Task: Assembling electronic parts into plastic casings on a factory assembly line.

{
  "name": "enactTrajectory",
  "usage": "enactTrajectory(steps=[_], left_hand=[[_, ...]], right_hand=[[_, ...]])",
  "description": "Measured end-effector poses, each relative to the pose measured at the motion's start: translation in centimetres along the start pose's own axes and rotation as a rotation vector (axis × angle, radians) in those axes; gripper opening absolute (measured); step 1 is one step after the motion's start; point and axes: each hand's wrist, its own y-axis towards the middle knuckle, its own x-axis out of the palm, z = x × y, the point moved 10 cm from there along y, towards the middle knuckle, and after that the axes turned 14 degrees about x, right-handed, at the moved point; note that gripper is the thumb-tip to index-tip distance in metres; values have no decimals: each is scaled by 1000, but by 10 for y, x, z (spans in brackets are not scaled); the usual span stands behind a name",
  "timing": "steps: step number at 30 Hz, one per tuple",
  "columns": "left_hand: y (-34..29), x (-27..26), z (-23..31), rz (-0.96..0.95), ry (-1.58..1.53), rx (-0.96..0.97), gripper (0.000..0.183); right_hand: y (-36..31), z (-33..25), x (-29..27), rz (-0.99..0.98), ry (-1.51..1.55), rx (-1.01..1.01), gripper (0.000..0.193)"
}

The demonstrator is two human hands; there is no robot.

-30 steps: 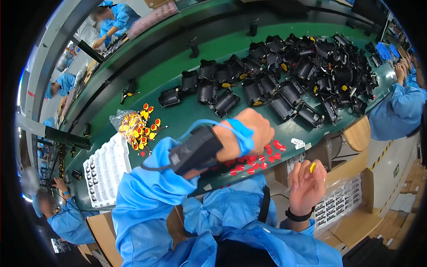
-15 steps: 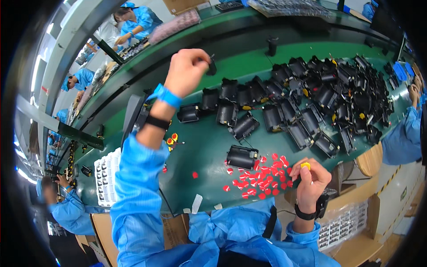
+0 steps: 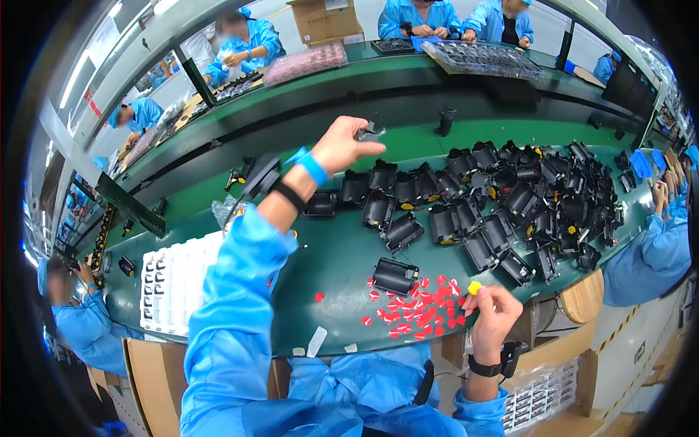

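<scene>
Stretched over the far side of the bench, my left hand (image 3: 344, 148) is closed round a small black part (image 3: 370, 134), partly hidden by the fingers; its kind is unclear. Near the front edge my right hand (image 3: 494, 315) pinches a small yellow disc (image 3: 474, 288) between thumb and fingertips. Beside that hand lie scattered red round stickers (image 3: 419, 315), some showing white edges. A single black plastic housing (image 3: 395, 277) lies just behind the stickers, apart from the others. Several more black housings (image 3: 480, 244) are heaped from the middle to the right.
A white tray (image 3: 178, 284) with small dark parts is left of my left arm. One upright black piece (image 3: 445, 121) stands at the back. Co-workers sit at left, across the bench, and at right, where a sleeve (image 3: 648, 247) reaches in. An open cardboard box (image 3: 582, 386) is below right.
My left hand has swung to the right with the black part, which shows more above the fingers. My right hand still holds the yellow disc. The whole view has tilted up.
</scene>
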Motion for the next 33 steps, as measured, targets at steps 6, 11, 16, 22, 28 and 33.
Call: enactTrajectory(steps=[6,11,16,22,28,33], left_hand=[[-118,54,102,-320,-9,146,21],[-162,67,132,-315,-55,226,23],[-188,61,133,-289,-65,271,22],[-201,55,134,-350,-85,265,23],[-209,50,139,-345,-148,309,26],[-215,41,145,-235,-127,371,24]], right_hand=[[-1,-43,70,-252,107,84,11],[-22,-84,160,-538,-303,-263,4],[-36,-80,177,-555,-377,-288,6],[-41,-83,182,-498,-379,-324,6],[-65,-104,186,-344,-410,-579,8],[-61,-94,195,-534,-496,-403,12]])
